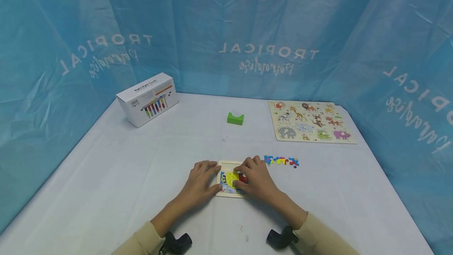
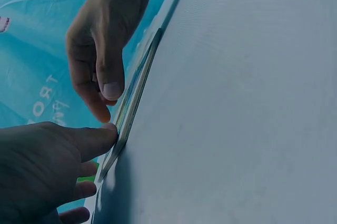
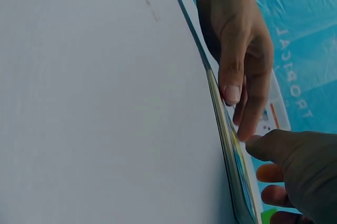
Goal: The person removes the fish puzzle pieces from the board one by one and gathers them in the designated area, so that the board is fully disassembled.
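A small wooden puzzle tray (image 1: 230, 195) lies on the white table, with blue, yellow and red jigsaw pieces (image 1: 231, 178) in its lower part. Along the tray's left side rests my left hand (image 1: 199, 182), thumb low and fingers higher up. My right hand (image 1: 258, 179) covers the right part of the tray. Its thumb and forefinger are spread apart over the pieces, and no lifted piece shows between them. From the side, the left wrist view shows the tray's edge (image 2: 138, 89) beneath both hands. Several loose jigsaw pieces (image 1: 281, 161) lie just beyond the right hand.
A green block (image 1: 235, 119) with a curved notch stands farther back. At the back right lies an animal peg board (image 1: 308, 123). A white box (image 1: 148, 99) with a printed picture sits at the back left. Blue curtains (image 1: 226, 30) surround the table.
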Tool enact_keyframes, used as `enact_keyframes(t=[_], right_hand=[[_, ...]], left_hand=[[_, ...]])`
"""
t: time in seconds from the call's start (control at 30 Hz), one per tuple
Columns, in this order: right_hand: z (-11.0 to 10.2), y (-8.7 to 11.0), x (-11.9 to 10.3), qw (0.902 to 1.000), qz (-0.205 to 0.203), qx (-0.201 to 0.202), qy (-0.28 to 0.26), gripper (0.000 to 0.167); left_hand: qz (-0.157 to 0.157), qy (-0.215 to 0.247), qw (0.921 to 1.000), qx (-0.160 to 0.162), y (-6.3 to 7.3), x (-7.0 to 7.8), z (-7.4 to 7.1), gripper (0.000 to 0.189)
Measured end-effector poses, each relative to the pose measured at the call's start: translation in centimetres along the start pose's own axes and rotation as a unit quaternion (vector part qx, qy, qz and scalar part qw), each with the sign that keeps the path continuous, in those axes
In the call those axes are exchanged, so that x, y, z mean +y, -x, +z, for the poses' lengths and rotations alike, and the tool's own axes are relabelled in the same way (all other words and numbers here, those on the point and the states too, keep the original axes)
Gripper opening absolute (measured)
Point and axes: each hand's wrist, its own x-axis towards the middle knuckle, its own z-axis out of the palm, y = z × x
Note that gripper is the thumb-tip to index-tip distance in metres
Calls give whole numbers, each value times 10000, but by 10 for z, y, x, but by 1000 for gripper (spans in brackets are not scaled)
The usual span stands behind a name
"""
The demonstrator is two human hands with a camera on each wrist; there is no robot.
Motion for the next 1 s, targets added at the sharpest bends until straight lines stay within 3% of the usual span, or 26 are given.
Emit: enact_keyframes(t=[0.4, 0.57, 1.0], right_hand=[[8, -6, -13, 9999, 77, -65, 38, 36], [10, -7, -14, 9998, 152, -119, 91, 35], [11, -7, -17, 9991, 279, -257, 181, 36]], left_hand=[[199, -120, 9993, -309, 0, -3, -1, 57], [143, -200, 9988, -419, 0, -1, -2, 58], [181, -165, 9985, -494, 0, 1, -5, 58]])
